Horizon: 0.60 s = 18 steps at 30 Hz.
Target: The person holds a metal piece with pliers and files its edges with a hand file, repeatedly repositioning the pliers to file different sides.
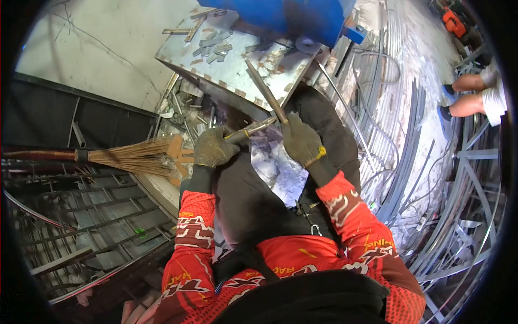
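Note:
My left hand, in a dark knitted glove, is closed round a short metal rod that points right and has a yellow mark near my fingers. In a matching glove with a yellow cuff, my right hand grips the lower end of a longer metal bar. That bar slants up and left, overlapping the edge of the metal-topped table. The rod's far tip comes right up to the bar near my right fingers. Both hands are above my lap, between dark-clothed knees.
Small cut metal pieces and a blue machine are on the table. A straw broom lies left, near a metal grating. Long metal bars cover the floor at right, where another person's legs show.

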Available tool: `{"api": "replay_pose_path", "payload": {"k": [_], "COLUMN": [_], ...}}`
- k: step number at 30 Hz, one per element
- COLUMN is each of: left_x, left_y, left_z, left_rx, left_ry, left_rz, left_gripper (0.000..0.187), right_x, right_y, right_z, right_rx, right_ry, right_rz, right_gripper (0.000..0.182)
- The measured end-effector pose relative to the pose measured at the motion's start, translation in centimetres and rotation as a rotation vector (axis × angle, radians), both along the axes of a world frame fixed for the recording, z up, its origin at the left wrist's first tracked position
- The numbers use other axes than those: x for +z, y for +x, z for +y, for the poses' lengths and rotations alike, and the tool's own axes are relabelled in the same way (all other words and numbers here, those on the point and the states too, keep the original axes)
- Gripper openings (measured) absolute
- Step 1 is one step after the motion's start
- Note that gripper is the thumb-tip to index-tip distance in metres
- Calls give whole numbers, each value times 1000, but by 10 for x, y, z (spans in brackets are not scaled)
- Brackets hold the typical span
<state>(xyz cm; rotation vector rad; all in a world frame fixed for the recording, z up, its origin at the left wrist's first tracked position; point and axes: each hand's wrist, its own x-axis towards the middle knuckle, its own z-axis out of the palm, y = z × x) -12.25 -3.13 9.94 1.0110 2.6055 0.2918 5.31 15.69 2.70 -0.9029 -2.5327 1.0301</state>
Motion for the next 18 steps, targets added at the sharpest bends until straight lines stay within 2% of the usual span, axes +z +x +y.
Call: {"api": "replay_pose_path", "payload": {"k": [3,6,9,11,16,18], "left_x": [2,-4,-3,-10,-6,-2], "left_y": [4,0,-1,-3,3,5], "left_z": [2,-1,-3,-3,1,-1], "left_rx": [31,9,5,-22,-5,16], "left_ry": [-20,-13,29,43,22,22], "left_rz": [23,63,-25,37,56,61], "left_gripper": [43,44,47,47,42,42], "right_x": [8,3,17,19,1,8], "right_y": [0,42,98,113,46,16], "right_z": [1,-14,-30,-35,-15,1], "right_rx": [13,-5,8,-29,-26,-2], "right_ry": [24,7,-54,-108,8,-49], "right_rz": [31,58,-54,-161,33,31], "right_gripper": [27,28,28,28,26,28]}}
